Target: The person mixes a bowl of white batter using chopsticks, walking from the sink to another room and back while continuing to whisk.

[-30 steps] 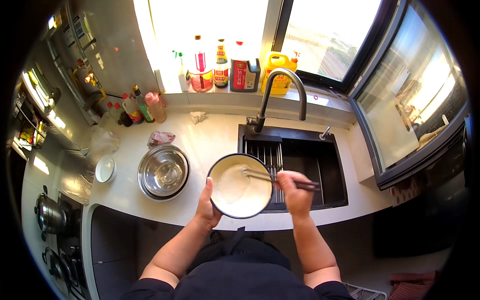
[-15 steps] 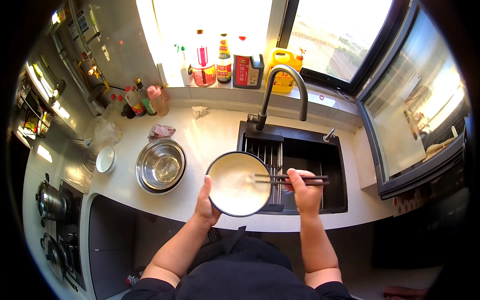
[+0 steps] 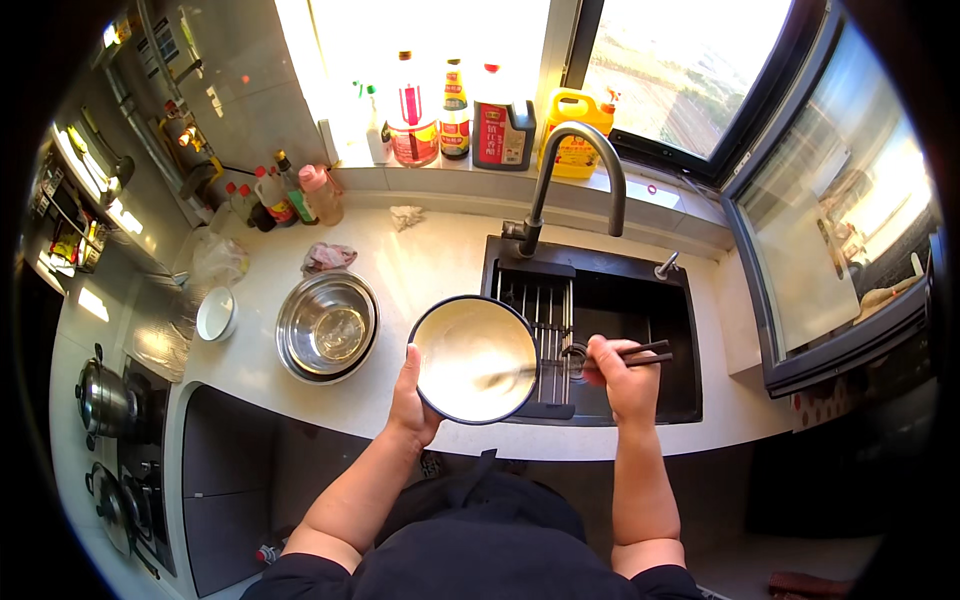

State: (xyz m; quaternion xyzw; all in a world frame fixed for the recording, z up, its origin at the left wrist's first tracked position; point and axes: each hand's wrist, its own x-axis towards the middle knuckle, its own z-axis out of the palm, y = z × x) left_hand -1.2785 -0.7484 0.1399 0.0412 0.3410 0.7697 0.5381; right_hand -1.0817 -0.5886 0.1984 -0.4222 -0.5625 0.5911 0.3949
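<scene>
A white bowl with a dark rim [image 3: 462, 398] is held up over the counter's front edge, partly in front of the sink. Pale, creamy-looking contents [image 3: 470, 345] lie inside it; their exact kind cannot be made out. My left hand [image 3: 413, 402] is closed on the bowl's left side, thumb along the rim. My right hand [image 3: 625, 380] grips dark chopsticks [image 3: 645, 352], whose rear ends stick out to the right. Toward the bowl their front part is smeared by motion, and the tips blur into the contents.
A black sink [image 3: 640, 310] with a metal rack [image 3: 537, 325] and curved faucet [image 3: 612, 180] lies behind my right hand. Nested steel bowls [image 3: 330, 340], a small white bowl [image 3: 216, 315] and a crumpled cloth [image 3: 328, 257] stand left. Several bottles line the sill. An open window pane [image 3: 840, 230] juts in at right.
My right hand has shifted slightly right and the chopsticks have changed angle, now more blurred at the front. The bowl stays in my left hand, while the whole view has shifted slightly.
</scene>
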